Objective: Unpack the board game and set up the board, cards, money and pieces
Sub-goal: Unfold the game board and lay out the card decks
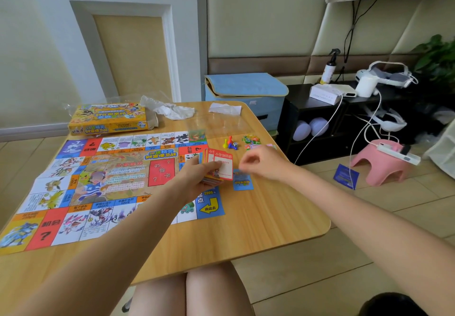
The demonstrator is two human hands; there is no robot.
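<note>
Cards (219, 165), red-backed, are held fanned in the left hand (197, 178) over the board's (103, 182) near corner, the right hand (261, 165) being loosely curled and empty just beside them; slippage onto the table (258, 217) is judged possible.

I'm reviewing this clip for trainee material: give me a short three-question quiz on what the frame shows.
1. True or false: the board is already unfolded on the table.
2. Which hand holds the fan of red cards: A) left hand, B) right hand, C) neither?
3. Fill in: the small blue card lies on the table just ___ the right hand.

Key: 1 true; 2 A; 3 below. The pawns stand beyond the hands, and the yellow box sits at the far edge.
</note>
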